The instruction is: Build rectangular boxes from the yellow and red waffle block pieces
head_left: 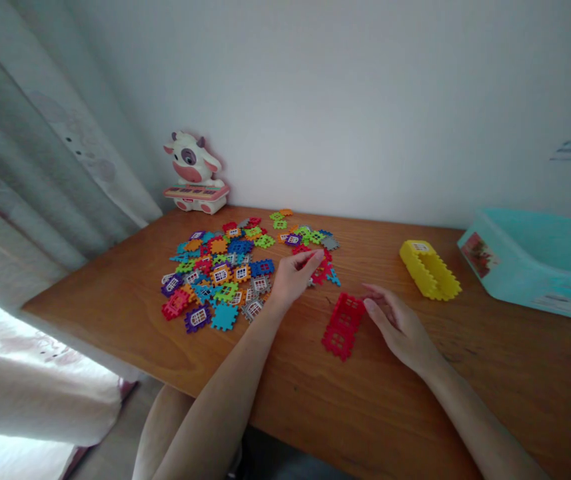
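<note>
My left hand (292,275) is closed, thumb and forefinger together, just over a few red pieces (323,268) with toothed edges. Whether anything is pinched there I cannot make out. On the wooden table between my hands lies a strip of joined red toothed building pieces (344,325) with window cut-outs. My right hand (399,330) is beside the strip's upper right edge, thumb and fingers apart; its fingertips are close to the strip, and contact is hard to tell. To the left spreads a loose heap of many-coloured toothed pieces (225,257), several with white window inserts.
A yellow assembled block shape (428,270) stands to the right, and farther right is a turquoise plastic bin (515,267). At the back left corner sits a cow toy with a keyboard (196,175). A curtain (55,127) hangs along the left side; a wall closes the back.
</note>
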Demonstrator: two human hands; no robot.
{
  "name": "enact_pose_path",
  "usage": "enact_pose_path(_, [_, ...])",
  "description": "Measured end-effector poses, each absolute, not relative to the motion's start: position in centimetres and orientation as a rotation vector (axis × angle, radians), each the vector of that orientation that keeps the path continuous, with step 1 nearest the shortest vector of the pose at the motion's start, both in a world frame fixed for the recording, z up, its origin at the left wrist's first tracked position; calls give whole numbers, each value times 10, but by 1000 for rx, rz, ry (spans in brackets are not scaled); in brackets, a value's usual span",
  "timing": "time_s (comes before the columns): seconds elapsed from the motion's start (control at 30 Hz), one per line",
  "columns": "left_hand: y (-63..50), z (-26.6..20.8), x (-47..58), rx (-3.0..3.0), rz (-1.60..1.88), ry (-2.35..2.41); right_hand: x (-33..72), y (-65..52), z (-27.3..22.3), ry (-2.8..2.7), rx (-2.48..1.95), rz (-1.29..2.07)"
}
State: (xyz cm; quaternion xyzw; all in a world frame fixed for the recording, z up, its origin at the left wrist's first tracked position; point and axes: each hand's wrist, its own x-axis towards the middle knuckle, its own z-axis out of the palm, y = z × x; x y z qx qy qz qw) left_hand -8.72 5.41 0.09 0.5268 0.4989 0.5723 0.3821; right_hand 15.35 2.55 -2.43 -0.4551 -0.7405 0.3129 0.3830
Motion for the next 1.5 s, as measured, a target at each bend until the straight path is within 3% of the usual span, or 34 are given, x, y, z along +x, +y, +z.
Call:
enact_pose_path(0.17, [38, 1, -62, 1311, 1344, 980, 155, 24, -18, -1850, -1134, 639])
enact_pose_path(0.47, [23, 6, -53, 1719, 1218, 946, 147, 20, -9, -1752, -1023, 669])
enact_pose_path(0.6, [25, 2, -73, 1912, 860, 993, 154, 28, -11, -1518, -1107, 650])
enact_pose_path(0.73, [32, -9, -84, 2133, 612, 1008, 162, 36, -13, -1222, -1096, 894])
enact_pose_path(0.93, [34, -17, -76, 2190, 693, 1132, 166, 39, -17, -1124, -940, 1150])
enact_pose_path(1.1, [30, -24, -62, 2216, 866, 1371, 162, 39, -18, -1219, -1094, 943])
enact_pose_path(1.5, [38, -27, -76, 2313, 745, 1065, 163, 42, -29, -1420, -1247, 807])
